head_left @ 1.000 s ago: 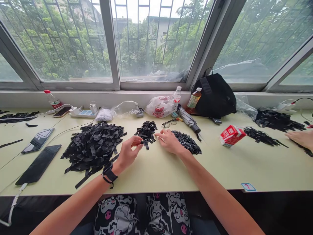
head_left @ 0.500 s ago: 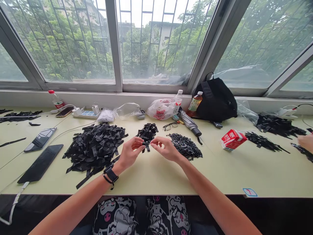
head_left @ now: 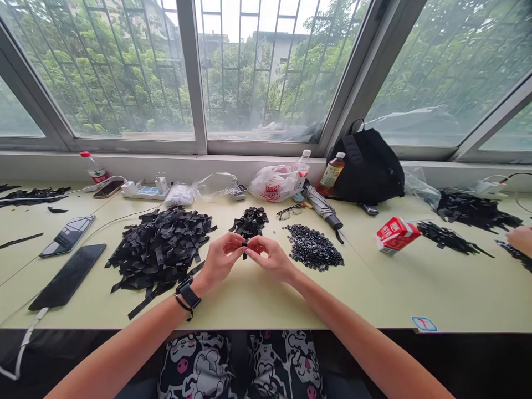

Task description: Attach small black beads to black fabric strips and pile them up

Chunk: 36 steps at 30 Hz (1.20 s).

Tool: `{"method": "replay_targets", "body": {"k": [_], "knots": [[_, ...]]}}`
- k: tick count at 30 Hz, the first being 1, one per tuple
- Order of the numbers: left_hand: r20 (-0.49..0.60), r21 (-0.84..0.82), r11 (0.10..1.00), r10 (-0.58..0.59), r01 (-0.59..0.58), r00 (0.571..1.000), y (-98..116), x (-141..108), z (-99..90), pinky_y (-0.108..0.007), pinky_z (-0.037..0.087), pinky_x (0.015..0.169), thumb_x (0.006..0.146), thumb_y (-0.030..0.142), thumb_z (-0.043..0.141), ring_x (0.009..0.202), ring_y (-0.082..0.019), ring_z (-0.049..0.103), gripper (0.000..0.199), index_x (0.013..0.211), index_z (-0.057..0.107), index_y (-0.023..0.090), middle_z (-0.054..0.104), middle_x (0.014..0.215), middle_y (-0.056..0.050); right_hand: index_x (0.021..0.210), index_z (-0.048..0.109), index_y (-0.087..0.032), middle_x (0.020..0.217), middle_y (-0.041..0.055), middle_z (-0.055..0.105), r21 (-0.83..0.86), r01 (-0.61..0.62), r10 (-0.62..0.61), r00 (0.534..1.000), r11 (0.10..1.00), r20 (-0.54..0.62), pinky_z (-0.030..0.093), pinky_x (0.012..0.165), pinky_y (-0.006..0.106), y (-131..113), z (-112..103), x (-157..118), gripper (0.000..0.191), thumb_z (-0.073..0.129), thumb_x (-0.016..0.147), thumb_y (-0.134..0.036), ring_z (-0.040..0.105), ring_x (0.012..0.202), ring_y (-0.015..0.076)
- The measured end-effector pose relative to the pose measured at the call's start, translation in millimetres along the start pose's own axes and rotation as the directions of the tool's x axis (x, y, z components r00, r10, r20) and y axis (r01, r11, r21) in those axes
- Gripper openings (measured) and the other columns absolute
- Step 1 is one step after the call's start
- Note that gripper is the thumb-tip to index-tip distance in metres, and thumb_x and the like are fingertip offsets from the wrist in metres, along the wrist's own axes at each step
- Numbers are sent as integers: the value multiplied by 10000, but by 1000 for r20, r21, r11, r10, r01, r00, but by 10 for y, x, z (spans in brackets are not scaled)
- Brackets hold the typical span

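My left hand (head_left: 221,260) pinches a short black strip (head_left: 244,245), which looks like webbing or ribbon. From the other side my right hand (head_left: 275,260) closes thumb and fingers on the same strip, so the fingertips of both hands nearly touch. Any small part between the fingertips is hidden. Just beyond them lies a small heap of black strip pieces (head_left: 251,220). A big pile of loose black strips (head_left: 160,249) spreads out left of my left hand. To the right of my right hand sits a pile of tiny shiny black pieces (head_left: 316,248), perhaps rings or buckles.
Two phones (head_left: 68,277) (head_left: 68,235) rest at the left. A red carton (head_left: 394,235) stands at the right, near more black strips (head_left: 451,238). Glasses (head_left: 290,211), a folded umbrella (head_left: 322,206), a plastic bag (head_left: 272,185) and a black backpack (head_left: 368,169) line the back. Another person's hand (head_left: 520,239) shows far right.
My right hand has moved left and in, bringing its fingertips up to my left hand's. The strip is now more covered by fingers. The other person's hand has shifted slightly.
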<state>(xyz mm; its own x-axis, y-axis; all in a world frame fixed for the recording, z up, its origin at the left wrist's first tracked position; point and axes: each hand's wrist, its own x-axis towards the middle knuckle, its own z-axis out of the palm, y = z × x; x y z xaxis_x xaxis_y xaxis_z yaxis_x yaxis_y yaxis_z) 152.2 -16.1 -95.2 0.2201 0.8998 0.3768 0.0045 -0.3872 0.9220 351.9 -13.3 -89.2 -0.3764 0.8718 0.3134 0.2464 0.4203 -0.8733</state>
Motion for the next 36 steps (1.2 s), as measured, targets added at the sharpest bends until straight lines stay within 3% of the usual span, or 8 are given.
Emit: {"method": "replay_targets", "body": {"k": [12, 22, 25, 29, 32, 34, 36], "knots": [[72, 195, 977, 68, -81, 995, -29, -1, -33, -326, 585, 811, 923, 330, 708, 836, -187, 710, 138, 947, 680, 197, 739, 932, -49, 928, 673, -212, 782, 17, 663, 1, -17, 16, 1000, 1000, 17, 456, 654, 313, -17, 25, 0, 242, 676, 918, -454, 578, 707, 172], [116, 351, 927, 98, -133, 988, -12, -33, -50, -287, 542, 753, 949, 200, 628, 777, -159, 670, 13, 953, 626, 212, 717, 857, -12, 929, 664, -186, 799, 15, 660, -10, -39, 39, 998, 999, 52, 440, 664, 291, 5, 37, -8, 206, 667, 919, -392, 575, 732, 158], [117, 382, 913, 108, -145, 987, -1, -44, -49, -280, 539, 721, 947, 189, 616, 750, -155, 659, 33, 923, 616, 212, 706, 833, -9, 946, 667, -181, 796, 13, 662, -15, -49, 50, 997, 999, 52, 438, 659, 288, 29, 38, -9, 194, 672, 916, -373, 580, 725, 154], [91, 355, 926, 104, -130, 990, 3, -50, -38, -299, 578, 768, 941, 192, 631, 790, -166, 713, 98, 1032, 633, 226, 744, 876, -13, 923, 652, -187, 788, 11, 656, -32, -28, 30, 998, 999, 49, 450, 656, 285, 46, 36, -10, 185, 658, 932, -371, 582, 715, 151], [34, 299, 949, 92, -98, 995, 0, -33, -25, -313, 606, 797, 926, 233, 675, 812, -174, 741, 98, 1017, 644, 217, 757, 912, -27, 1078, 621, -208, 859, 16, 669, -58, 38, -38, 999, 998, 2, 490, 678, 287, 31, 33, -13, 206, 656, 940, -356, 599, 735, 151], [5, 247, 967, 69, -69, 998, -3, -18, -17, -319, 620, 791, 914, 273, 702, 807, -180, 746, 114, 987, 647, 206, 753, 906, -35, 1263, 565, -229, 914, 21, 683, -101, 103, -106, 994, 990, -30, 518, 716, 299, 12, 26, -13, 352, 659, 939, -327, 612, 755, 154], [1, 190, 981, 34, -34, 999, -3, -7, -11, -328, 627, 791, 898, 301, 726, 809, -190, 751, 152, 976, 645, 200, 752, 887, -40, 1335, 561, -241, 950, 34, 698, -150, 164, -167, 986, 975, -8, 530, 745, 309, -6, 12, -13, 399, 642, 949, -301, 626, 781, 160]]}}
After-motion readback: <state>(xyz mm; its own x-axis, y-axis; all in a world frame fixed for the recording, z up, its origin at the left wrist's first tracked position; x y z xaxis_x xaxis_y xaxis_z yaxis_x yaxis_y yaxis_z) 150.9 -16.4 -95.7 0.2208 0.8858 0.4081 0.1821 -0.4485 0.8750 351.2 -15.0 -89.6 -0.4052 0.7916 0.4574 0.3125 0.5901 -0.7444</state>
